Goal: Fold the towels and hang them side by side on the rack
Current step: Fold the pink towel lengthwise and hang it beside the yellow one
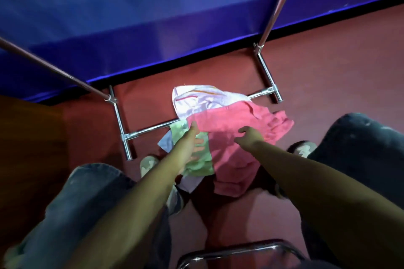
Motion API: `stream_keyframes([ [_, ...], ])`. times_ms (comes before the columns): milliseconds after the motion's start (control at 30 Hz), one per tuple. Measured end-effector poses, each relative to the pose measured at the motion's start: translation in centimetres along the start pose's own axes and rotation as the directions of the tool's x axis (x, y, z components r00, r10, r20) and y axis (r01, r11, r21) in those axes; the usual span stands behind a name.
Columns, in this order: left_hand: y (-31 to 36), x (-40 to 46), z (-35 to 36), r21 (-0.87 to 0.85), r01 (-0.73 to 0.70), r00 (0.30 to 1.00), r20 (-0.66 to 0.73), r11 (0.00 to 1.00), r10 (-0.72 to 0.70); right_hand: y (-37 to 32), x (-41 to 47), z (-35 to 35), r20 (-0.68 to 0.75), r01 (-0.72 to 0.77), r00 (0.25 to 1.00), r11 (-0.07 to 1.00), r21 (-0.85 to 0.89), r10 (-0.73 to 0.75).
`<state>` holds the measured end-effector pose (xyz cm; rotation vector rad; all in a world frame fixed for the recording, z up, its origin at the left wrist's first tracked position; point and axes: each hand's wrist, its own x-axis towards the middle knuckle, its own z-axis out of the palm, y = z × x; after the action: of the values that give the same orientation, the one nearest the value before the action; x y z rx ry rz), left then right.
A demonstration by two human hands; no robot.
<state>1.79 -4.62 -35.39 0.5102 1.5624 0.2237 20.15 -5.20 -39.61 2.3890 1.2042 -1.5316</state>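
A: Towels heaped on the red floor (317, 85), lying over the rack base bar (150, 130). Pink towel (236, 122) uppermost, spread toward the near side of that bar. White striped towel (196, 99) behind it, on the far side of the bar. Green towel (202, 159) and a pale blue one (166, 143) tucked under the pink, near side of the bar.

B: Hands?

A: Left hand (192, 140) reaching in, thumb at the pink towel's edge, fingers spread loosely across the green towel; no firm hold visible. Right hand (250, 135) pinching a fold of the pink towel, fingers curled down into the cloth.

B: Rack itself?

A: Chrome uprights (277, 4) rising from both ends of the base bar, bare. Blue padded mat (153, 17) beyond the bar.

B: Containers? Writing?

A: No basket or bin in view. No readable label; frame too blurred. Chrome chair frame (236, 251) at the bottom edge, well on the near side of the bar.
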Motion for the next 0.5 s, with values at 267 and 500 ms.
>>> stream_keyframes([
  [267, -1.7, 5.7, 1.0, 0.028, 0.081, 0.997, 0.007, 0.996, -0.081, 0.1, 6.2, 4.3, -0.023, 0.099, 0.994, 0.971, -0.219, -0.106],
  [500, -2.4, 7.7, 1.3, -0.029, 0.101, 0.995, 0.025, 0.994, -0.101, 0.3, 9.4, 6.0, -0.141, 0.133, 0.967, 0.896, -0.425, -0.211],
])
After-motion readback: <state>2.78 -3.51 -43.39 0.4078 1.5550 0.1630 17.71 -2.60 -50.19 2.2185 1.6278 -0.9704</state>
